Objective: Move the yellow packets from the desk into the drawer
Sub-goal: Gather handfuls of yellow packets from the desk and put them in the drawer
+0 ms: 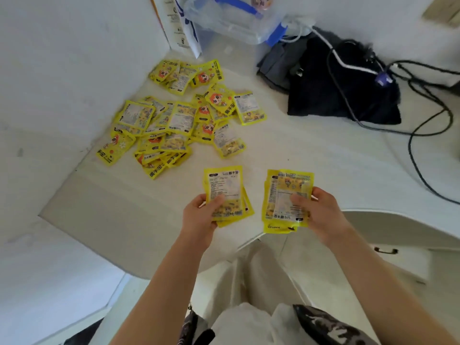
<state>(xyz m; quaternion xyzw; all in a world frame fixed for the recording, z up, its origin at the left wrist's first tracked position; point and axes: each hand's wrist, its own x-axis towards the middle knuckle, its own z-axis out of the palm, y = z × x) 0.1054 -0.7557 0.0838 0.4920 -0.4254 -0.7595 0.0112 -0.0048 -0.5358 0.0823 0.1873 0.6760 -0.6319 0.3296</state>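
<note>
Several yellow packets [174, 120] lie scattered in a heap on the white desk [298, 155], toward its far left corner. My left hand [201, 215] grips a small stack of yellow packets [225, 185] above the desk's near edge. My right hand [321, 212] grips another stack of yellow packets [286, 192] just to the right of it. Both stacks are held upright, thumbs across their faces. A drawer front with a dark handle [385, 250] shows below the desk at the right; the drawer looks closed.
A black cloth bundle [336, 90] with cables [423, 120] lies at the back right. A clear plastic box with blue clips [239, 18] stands at the back. White walls enclose the left corner. My legs in light trousers are below.
</note>
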